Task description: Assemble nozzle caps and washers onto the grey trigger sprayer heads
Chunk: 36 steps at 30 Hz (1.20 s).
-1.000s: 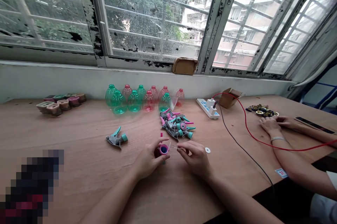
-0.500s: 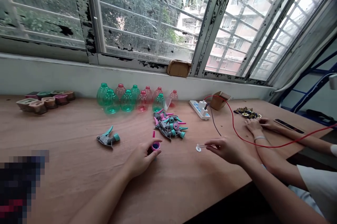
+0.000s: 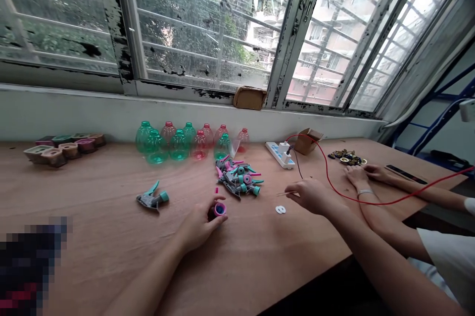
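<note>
My left hand (image 3: 198, 225) rests on the wooden table (image 3: 260, 266) with its fingers closed round a pink spray-trigger head (image 3: 218, 208) with a blue inside. My right hand (image 3: 313, 196) hovers to the right, pinching a thin clear tube (image 3: 286, 193) that points left. A small white washer (image 3: 280, 209) lies on the table just below and left of that hand. A pile of grey, teal and pink spray triggers (image 3: 237, 180) sits behind the two hands.
Green and pink plastic bottles (image 3: 185, 141) stand by the wall. A lone grey and teal trigger (image 3: 151, 199) lies at left, small pots (image 3: 61, 147) far left. A power strip (image 3: 280, 154), red cable (image 3: 371, 202), cardboard box (image 3: 309, 141) and another person's hands (image 3: 365, 175) by metal parts are at right.
My right hand left the pink trigger head and moved right with the thin tube, past the white washer, then lifted slightly. My left hand kept hold of the pink head.
</note>
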Motion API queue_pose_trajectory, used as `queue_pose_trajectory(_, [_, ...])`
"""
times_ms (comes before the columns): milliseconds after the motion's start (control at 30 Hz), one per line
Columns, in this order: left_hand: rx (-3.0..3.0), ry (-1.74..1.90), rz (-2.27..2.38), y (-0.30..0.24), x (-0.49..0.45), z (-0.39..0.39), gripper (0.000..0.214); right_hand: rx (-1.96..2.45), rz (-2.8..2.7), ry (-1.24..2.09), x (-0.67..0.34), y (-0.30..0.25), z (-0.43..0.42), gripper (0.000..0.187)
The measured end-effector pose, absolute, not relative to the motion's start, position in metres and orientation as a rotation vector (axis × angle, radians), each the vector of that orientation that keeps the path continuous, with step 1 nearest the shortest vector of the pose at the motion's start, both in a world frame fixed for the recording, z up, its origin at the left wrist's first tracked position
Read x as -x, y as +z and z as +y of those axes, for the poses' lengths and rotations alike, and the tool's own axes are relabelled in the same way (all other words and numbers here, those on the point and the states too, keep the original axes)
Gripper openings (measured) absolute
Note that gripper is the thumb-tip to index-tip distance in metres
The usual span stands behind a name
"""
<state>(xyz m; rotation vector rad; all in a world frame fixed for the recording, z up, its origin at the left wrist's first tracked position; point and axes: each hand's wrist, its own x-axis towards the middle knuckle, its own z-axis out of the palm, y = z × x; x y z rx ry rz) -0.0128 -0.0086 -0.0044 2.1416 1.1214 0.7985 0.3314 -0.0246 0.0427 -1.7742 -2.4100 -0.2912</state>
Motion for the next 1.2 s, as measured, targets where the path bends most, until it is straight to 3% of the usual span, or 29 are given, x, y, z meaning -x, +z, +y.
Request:
queue_pose_trajectory(200, [-2.268, 0.779, 1.255, -0.007, 0.016, -0.007, 0.026, 1.478, -2.165, 0.062, -0.262, 0.035, -0.002, 0.025])
queue_pose_trajectory(367, [-2.406, 0.792, 1.518, -0.007, 0.032, 0.005, 0.030, 1.281, -2.049, 0.042, -0.206, 0.015, 0.024, 0.024])
queue_pose_trajectory(533, [-2.539, 0.657, 1.839, -0.008, 0.040, 0.012, 0.032, 1.324, -1.891, -0.111, -0.201, -0.010, 0.039, 0.019])
queue_pose_trajectory(700, [-2.546, 0.515, 2.151, -0.011, 0.040, 0.013, 0.042, 1.395, -1.926, -0.069, -0.216, -0.025, 0.038, 0.017])
queue_pose_trajectory(967, [-2.390, 0.397, 2.387, 0.000, 0.049, 0.013, 0.039, 1.563, -1.799, 0.009, -0.223, -0.026, 0.037, 0.022])
queue_pose_trajectory(1200, [-2.491, 0.722, 2.255, 0.003, 0.044, 0.010, 0.035, 1.655, -1.621, 0.044, -0.240, -0.027, 0.040, 0.034])
